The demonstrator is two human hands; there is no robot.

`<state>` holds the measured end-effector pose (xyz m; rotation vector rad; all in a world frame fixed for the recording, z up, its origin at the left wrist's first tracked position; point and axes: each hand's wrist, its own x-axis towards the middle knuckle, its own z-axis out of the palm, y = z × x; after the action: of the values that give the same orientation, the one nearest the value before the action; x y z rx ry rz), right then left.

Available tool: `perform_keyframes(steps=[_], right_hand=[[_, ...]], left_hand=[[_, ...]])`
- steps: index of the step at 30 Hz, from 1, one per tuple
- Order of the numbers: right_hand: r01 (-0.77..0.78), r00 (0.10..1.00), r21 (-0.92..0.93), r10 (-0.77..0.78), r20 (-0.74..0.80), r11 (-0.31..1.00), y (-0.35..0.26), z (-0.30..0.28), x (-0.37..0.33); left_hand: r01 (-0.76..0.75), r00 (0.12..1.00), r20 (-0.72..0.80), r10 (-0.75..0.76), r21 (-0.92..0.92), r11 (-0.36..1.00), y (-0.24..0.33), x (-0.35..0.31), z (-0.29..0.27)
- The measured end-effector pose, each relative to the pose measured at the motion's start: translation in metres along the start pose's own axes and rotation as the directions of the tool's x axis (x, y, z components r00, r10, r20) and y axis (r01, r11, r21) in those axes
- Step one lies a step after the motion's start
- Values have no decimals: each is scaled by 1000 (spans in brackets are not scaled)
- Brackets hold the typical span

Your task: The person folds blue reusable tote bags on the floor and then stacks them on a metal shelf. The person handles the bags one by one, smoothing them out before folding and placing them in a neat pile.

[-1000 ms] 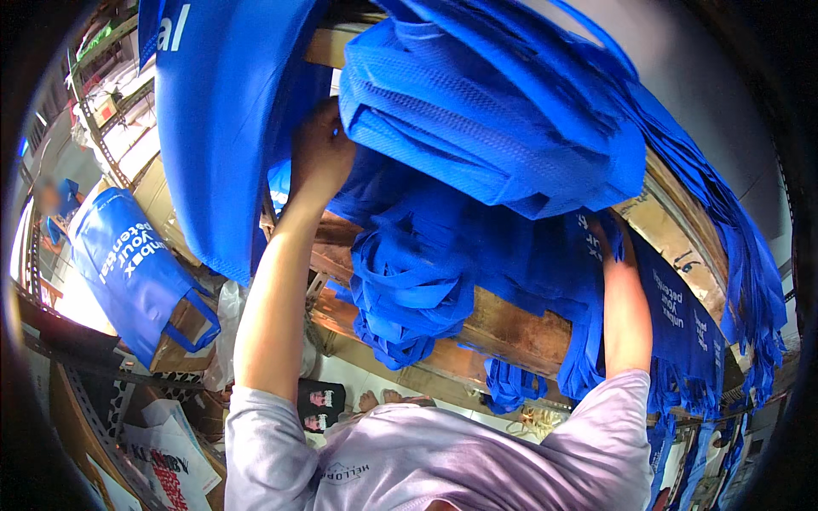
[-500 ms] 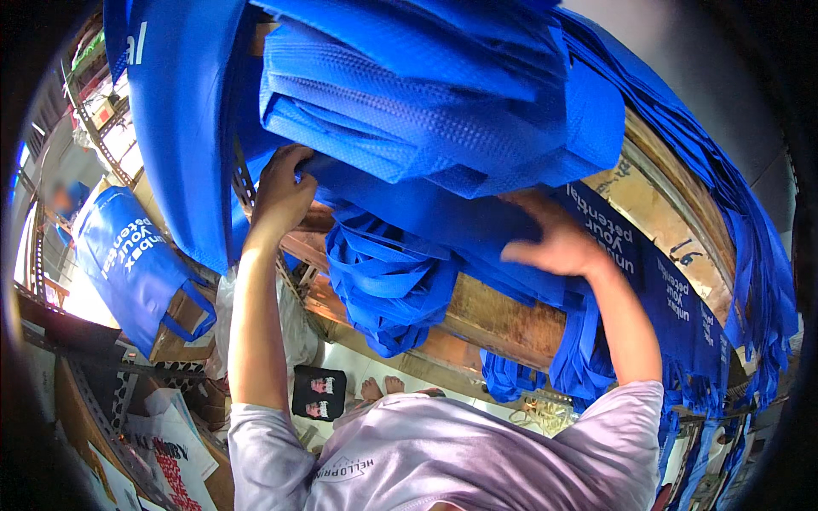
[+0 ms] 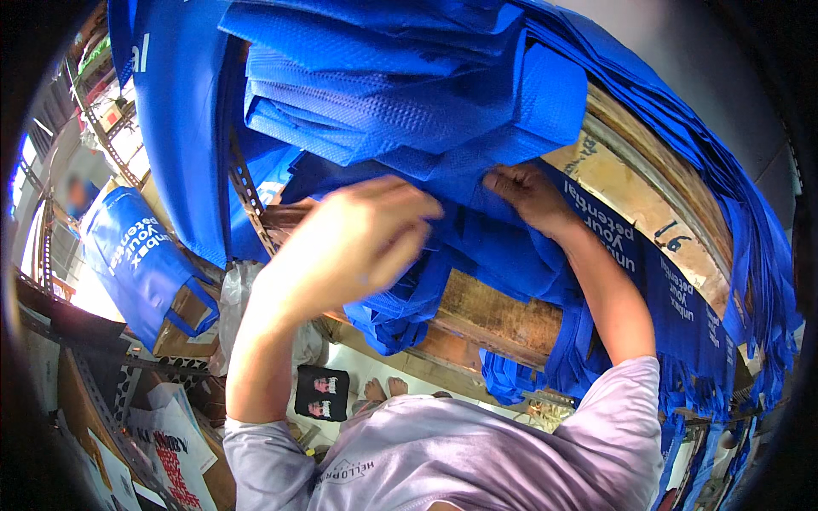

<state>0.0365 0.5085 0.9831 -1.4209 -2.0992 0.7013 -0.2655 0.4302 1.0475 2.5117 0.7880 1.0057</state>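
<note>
A large stack of folded blue non-woven bags [image 3: 392,94] fills the top middle. Below its near edge lies a blue bag [image 3: 486,200], part of it hidden under the stack. My right hand [image 3: 532,200] is closed at the fingertips on this bag's fabric. Blurred by motion, my left hand [image 3: 362,238] hovers above the blue cloth, its thumb apart from its fingers and nothing visible in it. Beneath it hangs a bunch of gathered blue bags [image 3: 392,311], partly covered by that hand.
Blue printed bags [image 3: 673,281] hang in a row over wooden boards [image 3: 503,315] on the right. On the left, another blue bag [image 3: 128,255] rests by a cardboard box, near metal shelving [image 3: 247,187]. A black printed item [image 3: 322,393] lies on the floor. A blurred person stands far left.
My left hand has left the stack's left edge and moved right and nearer. My right hand has shifted up and closed on the bag. The stack has slid slightly left.
</note>
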Motion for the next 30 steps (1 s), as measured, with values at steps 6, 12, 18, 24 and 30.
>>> perform_keyframes(steps=[6,12,18,24,30], right_hand=[[142,843,-268,-258,-471,953,74,-16,20],[223,791,-314,-360,-494,923,78,-14,15],[73,809,-658,-431,-401,750,70,-23,13],[62,792,-561,-383,-476,826,76,-22,23],[25,766,-505,-341,-545,862,84,-24,28]], left_hand=[[-143,931,364,14,332,932,-41,40,60],[17,855,391,-341,636,772,-47,105,86],[2,873,376,-311,635,773,-65,98,97],[101,844,336,-417,665,740,-119,83,124],[28,875,350,-335,653,757,-102,86,122]])
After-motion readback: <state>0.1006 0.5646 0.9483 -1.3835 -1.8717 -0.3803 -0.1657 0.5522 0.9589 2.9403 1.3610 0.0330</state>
